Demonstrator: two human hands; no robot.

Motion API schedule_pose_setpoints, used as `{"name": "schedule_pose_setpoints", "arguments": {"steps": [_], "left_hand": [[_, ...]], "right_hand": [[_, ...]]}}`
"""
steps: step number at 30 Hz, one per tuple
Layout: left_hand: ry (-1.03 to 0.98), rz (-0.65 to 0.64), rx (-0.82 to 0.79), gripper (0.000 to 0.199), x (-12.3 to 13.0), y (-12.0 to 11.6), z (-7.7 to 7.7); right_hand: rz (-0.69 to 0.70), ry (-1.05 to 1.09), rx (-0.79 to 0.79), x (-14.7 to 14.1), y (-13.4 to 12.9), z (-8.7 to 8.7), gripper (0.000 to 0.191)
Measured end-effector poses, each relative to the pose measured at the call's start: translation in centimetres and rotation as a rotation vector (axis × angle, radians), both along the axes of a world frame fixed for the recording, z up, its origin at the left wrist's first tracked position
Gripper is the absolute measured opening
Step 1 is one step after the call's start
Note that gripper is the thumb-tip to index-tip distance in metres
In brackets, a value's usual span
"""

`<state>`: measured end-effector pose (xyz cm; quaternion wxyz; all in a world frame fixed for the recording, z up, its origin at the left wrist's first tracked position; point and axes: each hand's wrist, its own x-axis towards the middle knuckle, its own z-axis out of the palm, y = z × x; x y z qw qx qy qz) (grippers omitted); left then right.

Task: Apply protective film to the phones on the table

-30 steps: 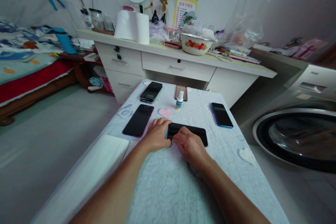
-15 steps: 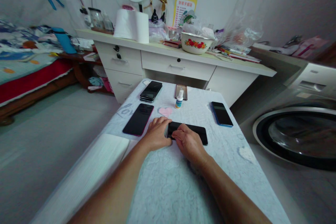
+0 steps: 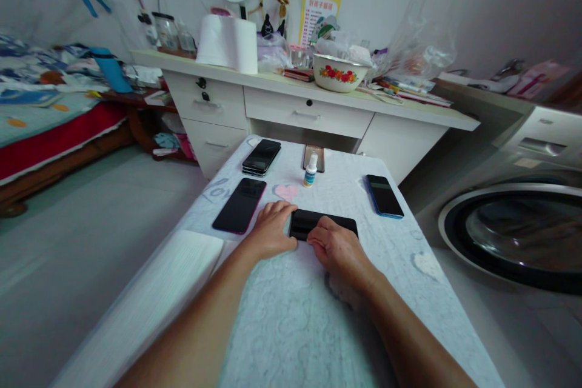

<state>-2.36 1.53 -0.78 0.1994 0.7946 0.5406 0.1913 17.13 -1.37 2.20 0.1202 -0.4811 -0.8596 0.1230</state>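
Fingers of right hand [image 3: 339, 248], bunched closed, contents unclear, have shifted rightward on black phone [image 3: 304, 224], its left end clasped by spread left hand [image 3: 271, 231]; plastic [image 3: 331, 46] shows above floral bowl [image 3: 337, 76].

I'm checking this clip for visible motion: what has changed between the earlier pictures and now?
The right hand has shifted slightly rightward along the black rectangular phone; no hold is clearly taken or let go. The left hand stays at that phone's left end. The small white bottle with a blue-and-yellow label and the blue-edged black phone stay where they were.
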Motion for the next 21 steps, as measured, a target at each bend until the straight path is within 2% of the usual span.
{"name": "schedule_pose_setpoints", "arguments": {"steps": [7,15,21], "left_hand": [[0.013,0.009,-0.024,0.069,0.2,-0.1,0.4],[0.010,0.010,-0.016,0.069,0.2,-0.1,0.3],[0.014,0.008,-0.011,0.069,0.2,-0.1,0.2]], "right_hand": [[-0.034,-0.075,-0.013,1.0,0.4,0.5,0.018],[0.019,-0.003,0.004,-0.2,0.0,0.2,0.019],[-0.018,0.002,0.037,-0.7,0.2,-0.2,0.021]]}}
